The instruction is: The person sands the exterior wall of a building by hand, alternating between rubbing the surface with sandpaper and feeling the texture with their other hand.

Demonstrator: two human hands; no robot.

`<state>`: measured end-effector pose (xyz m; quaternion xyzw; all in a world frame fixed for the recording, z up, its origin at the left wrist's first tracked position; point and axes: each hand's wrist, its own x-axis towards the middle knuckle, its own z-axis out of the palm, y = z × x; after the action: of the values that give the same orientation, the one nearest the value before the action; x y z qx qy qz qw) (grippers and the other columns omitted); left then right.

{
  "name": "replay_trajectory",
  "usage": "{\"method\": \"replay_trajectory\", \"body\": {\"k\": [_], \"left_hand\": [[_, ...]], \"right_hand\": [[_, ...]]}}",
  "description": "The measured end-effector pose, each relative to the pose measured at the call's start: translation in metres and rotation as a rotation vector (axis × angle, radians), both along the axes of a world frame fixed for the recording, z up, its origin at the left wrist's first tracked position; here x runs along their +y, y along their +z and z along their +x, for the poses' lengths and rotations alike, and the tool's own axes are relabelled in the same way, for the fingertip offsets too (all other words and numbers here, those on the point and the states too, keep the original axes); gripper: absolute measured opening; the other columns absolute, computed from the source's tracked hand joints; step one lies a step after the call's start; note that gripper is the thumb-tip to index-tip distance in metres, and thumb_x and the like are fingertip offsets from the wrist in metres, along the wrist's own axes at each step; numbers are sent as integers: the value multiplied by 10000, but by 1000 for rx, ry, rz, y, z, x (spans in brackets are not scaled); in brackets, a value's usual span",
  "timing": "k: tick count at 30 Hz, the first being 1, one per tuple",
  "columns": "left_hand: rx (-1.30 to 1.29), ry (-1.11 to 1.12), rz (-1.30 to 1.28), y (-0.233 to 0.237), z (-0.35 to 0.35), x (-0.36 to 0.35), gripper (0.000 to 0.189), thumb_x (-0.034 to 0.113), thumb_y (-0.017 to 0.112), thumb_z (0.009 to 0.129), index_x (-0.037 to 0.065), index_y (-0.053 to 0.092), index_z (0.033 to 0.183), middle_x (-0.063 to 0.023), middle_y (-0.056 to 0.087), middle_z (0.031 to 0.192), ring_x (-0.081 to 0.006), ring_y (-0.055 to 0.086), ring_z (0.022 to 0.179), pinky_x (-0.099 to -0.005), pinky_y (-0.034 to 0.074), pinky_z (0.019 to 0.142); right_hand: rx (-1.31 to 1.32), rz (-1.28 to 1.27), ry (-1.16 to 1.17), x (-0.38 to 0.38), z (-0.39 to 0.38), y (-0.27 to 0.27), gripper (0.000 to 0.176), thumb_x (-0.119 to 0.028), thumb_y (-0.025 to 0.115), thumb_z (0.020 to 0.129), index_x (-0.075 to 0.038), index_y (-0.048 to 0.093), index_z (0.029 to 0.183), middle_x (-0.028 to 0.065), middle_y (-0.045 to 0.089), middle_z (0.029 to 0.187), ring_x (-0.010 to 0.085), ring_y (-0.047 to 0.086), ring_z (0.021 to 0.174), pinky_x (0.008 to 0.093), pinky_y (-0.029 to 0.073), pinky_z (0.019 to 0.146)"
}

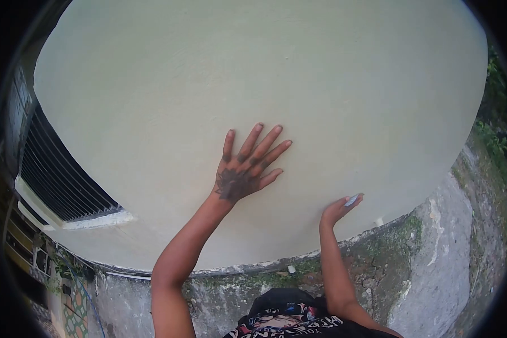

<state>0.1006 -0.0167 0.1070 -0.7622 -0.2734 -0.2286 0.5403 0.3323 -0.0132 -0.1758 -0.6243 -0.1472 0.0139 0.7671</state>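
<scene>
My left hand (pixel 245 166) lies flat on the pale painted wall (pixel 332 101), fingers spread, with a dark tattoo on its back. Lower and to the right, my right hand (pixel 339 209) is closed round a small light-blue piece (pixel 352 200), too small to identify. That hand is close to the lower part of the wall; whether it touches it, I cannot tell.
A window with dark bars (pixel 62 169) and a white sill is on the left. Below the wall runs rough, mossy concrete ground (pixel 225 296) with a small pale block (pixel 291 269). Green plants (pixel 493 141) grow at the far right.
</scene>
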Motion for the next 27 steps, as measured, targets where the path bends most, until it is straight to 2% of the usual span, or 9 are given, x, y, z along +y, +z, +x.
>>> {"method": "replay_trajectory", "body": {"k": [1,4,8,13,17,19,22,24,27], "left_hand": [[-37,-11,4,7,-17,-1,676,729,530,908,452,445,1519,55,360,1637,-235,243,1550,-595,65,1268],[-139,4,72,25,-91,2,701,757,532,893,397,502,1494,-15,350,1646,-307,212,1560,-590,52,1269],[-434,38,135,24,-214,-4,822,736,514,917,196,479,1535,-146,274,1673,-360,151,1574,-574,41,1260],[-701,47,158,-51,-314,1,805,636,467,979,141,350,1603,-197,245,1671,-404,159,1562,-587,94,1244],[-911,52,134,-149,-313,-1,766,576,437,1006,125,312,1613,-258,244,1650,-475,184,1533,-636,187,1210],[-972,17,91,-206,-305,1,738,576,444,996,153,351,1593,-254,274,1637,-510,192,1516,-643,170,1215],[-924,63,37,-262,-305,-5,690,523,439,1019,142,353,1588,-254,265,1640,-511,192,1516,-644,161,1218],[-952,68,10,-273,-311,-13,664,489,425,1032,134,347,1588,-254,259,1642,-510,189,1517,-644,158,1218],[-995,65,-4,-259,-322,-12,627,429,404,1051,119,333,1591,-253,249,1646,-505,181,1521,-644,155,1217]], "right_hand": [[-10,-2,3,-2,-2,12,710,-440,268,1106,48,140,1605,230,120,1693,357,84,1581,480,109,1273],[-110,27,-26,0,3,70,663,-382,297,1108,18,142,1614,219,117,1695,359,61,1581,485,70,1280],[-543,68,-22,1,-13,173,658,-379,299,1108,-6,135,1624,184,86,1710,367,27,1584,512,19,1269],[-1054,103,50,0,-119,287,636,-224,391,1068,-105,161,1649,142,68,1726,401,-37,1583,593,-59,1227],[-1447,198,111,0,-242,344,804,-76,547,899,-166,247,1639,146,140,1717,420,-8,1583,624,-69,1213],[-1674,128,178,-6,-297,341,926,-127,628,743,-212,330,1615,94,222,1704,407,88,1581,598,-52,1241],[-2171,41,341,-11,-356,280,890,-191,566,768,-264,318,1619,3,260,1697,271,203,1575,588,-51,1265],[-2502,50,401,-9,-363,224,861,-324,531,883,-227,166,1656,-25,134,1729,199,136,1589,472,-4,1301],[-2632,4,461,-6,-348,199,837,-320,477,940,-200,67,1660,-43,58,1736,163,99,1590,442,17,1306]]}}
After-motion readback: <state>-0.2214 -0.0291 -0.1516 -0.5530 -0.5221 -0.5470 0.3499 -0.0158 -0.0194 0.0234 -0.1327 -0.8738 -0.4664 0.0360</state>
